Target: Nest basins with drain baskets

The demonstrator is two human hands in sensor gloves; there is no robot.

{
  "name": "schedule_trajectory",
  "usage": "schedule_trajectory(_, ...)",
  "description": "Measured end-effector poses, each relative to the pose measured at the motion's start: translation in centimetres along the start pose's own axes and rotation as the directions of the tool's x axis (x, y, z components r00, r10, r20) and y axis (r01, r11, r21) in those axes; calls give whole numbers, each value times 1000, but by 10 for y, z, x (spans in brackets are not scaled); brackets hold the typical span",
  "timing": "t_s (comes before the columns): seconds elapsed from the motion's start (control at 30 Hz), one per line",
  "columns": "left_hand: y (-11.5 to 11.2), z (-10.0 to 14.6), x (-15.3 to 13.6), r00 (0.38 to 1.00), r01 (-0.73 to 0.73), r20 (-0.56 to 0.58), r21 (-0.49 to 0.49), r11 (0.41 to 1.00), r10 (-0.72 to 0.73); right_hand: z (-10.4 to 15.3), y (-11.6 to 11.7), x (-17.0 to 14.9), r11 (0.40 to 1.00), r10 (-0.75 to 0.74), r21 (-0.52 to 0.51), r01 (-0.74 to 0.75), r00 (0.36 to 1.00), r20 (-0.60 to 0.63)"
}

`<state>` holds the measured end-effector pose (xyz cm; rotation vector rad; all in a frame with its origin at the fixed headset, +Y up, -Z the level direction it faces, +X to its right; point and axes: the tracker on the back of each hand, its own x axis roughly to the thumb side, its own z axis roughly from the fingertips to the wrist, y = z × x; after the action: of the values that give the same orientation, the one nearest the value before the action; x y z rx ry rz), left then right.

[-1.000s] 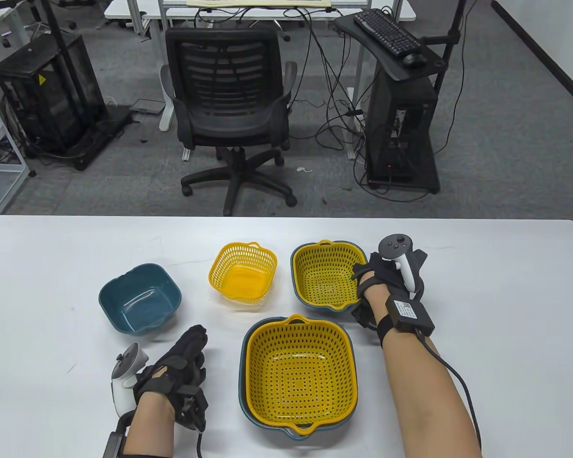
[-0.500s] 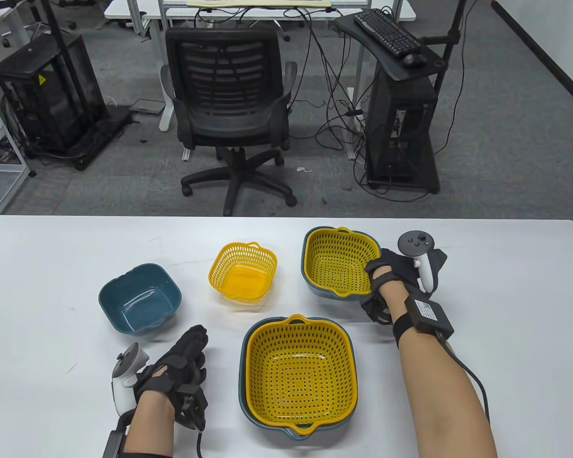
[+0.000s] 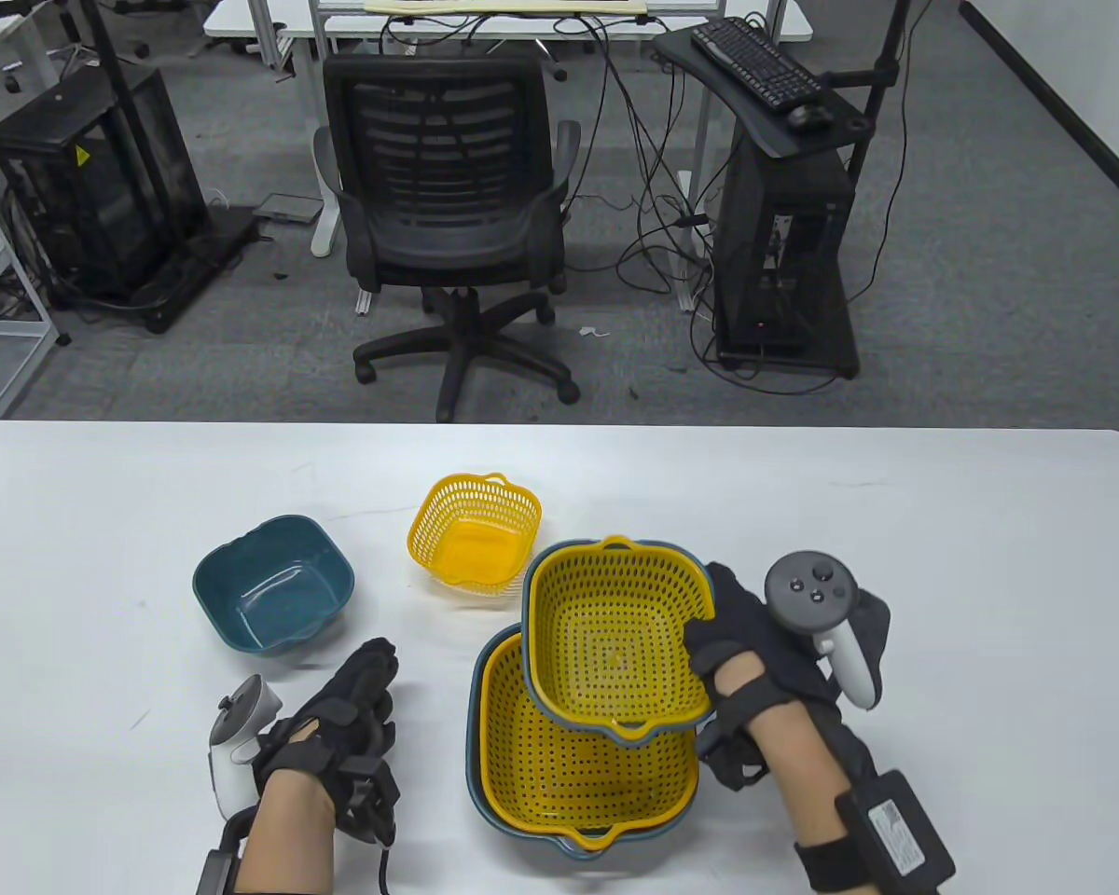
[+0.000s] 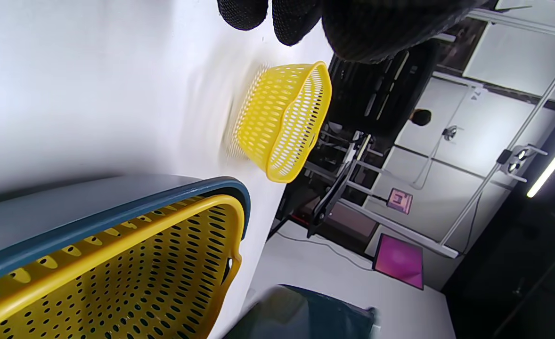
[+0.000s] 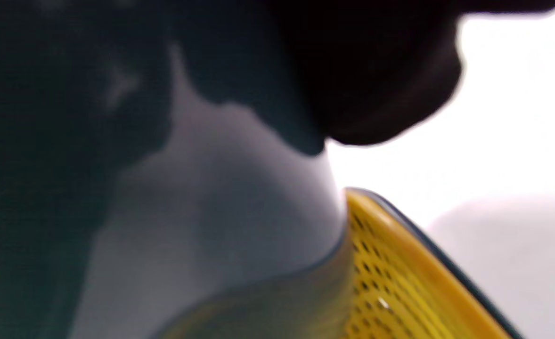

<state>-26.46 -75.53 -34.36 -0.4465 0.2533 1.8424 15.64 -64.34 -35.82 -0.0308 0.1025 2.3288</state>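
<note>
My right hand [image 3: 713,653] grips the right rim of the medium blue basin with its yellow drain basket [image 3: 615,643] and holds it tilted just above the large blue basin with its yellow basket [image 3: 569,774], overlapping its far half. The right wrist view is blurred: it shows the held basin's underside [image 5: 221,202] and the large basket's rim [image 5: 400,263]. My left hand [image 3: 373,667] rests flat on the table, left of the large set, holding nothing. The small yellow basket [image 3: 474,531] and the small blue basin [image 3: 273,583] stand apart, farther back on the left.
The left wrist view shows the small yellow basket [image 4: 282,120] and the large basin's rim [image 4: 117,207]. The white table [image 3: 942,541] ends at its far edge; an office chair [image 3: 448,196] stands behind it.
My right hand has lifted the medium basin with its basket off the table at the back right and carried it toward me and left, over the large set. The left hand barely moved.
</note>
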Motion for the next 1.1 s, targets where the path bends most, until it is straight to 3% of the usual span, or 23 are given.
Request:
schedule_trajectory(0.13, 1, 2, 0, 1000, -4, 11, 3, 1000, 4, 25, 29, 10, 986, 158, -43, -159, 987, -17)
schedule_trajectory(0.33, -2, 6, -1, 999, 30, 18, -4, 1000, -30, 23, 62, 22, 949, 315, -10, -316, 948, -50)
schedule_trajectory(0.67, 0, 3, -6, 998, 60, 1, 16, 998, -60, 16, 70, 17, 931, 365, 43, -363, 930, -51)
schedule_trajectory(0.8, -1, 0, -9, 996, 92, -17, 24, 995, -92, 22, 75, 20, 891, 454, 19, -454, 890, -48)
schedule_trajectory(0.87, -3, 1, -9, 993, 119, -12, 38, 992, -118, 29, 79, 23, 882, 470, 60, -468, 882, -35)
schedule_trajectory(1.0, -12, 5, 2, 971, 235, 37, 55, 970, -237, 38, 88, 22, 885, 450, 120, -449, 893, 27)
schedule_trajectory(1.1, -25, 17, 24, 930, 345, 104, 85, 935, -353, 52, 81, 14, 911, 370, 143, -388, 919, 134)
